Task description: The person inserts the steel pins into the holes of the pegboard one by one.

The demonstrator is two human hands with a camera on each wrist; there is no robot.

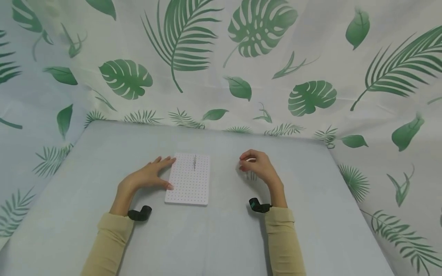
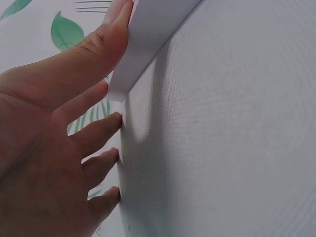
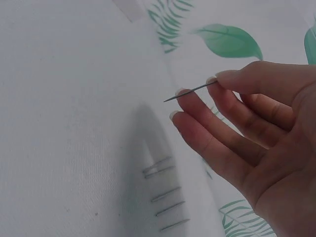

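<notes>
A white pegboard (image 1: pixel 189 188) with rows of small holes lies on the table. Several thin metal needles (image 1: pixel 194 163) stand in a line in its upper part. My left hand (image 1: pixel 143 177) spreads along the board's left edge, thumb and fingertips touching it; in the left wrist view the thumb (image 2: pixel 101 47) rests against the board's white side (image 2: pixel 148 34). Right of the board, my right hand (image 1: pixel 260 165) pinches one needle (image 3: pixel 192 91) between thumb and index finger, raised above the table. Beneath that hand lie several more needles (image 3: pixel 166 195), roughly parallel.
The table (image 1: pixel 221 241) has a pale grey cover. Cloth with green leaf prints (image 1: pixel 207 88) hangs behind it and along both sides. A black wrist camera (image 1: pixel 139 213) sits on the left wrist, another black camera (image 1: pixel 259 206) on the right.
</notes>
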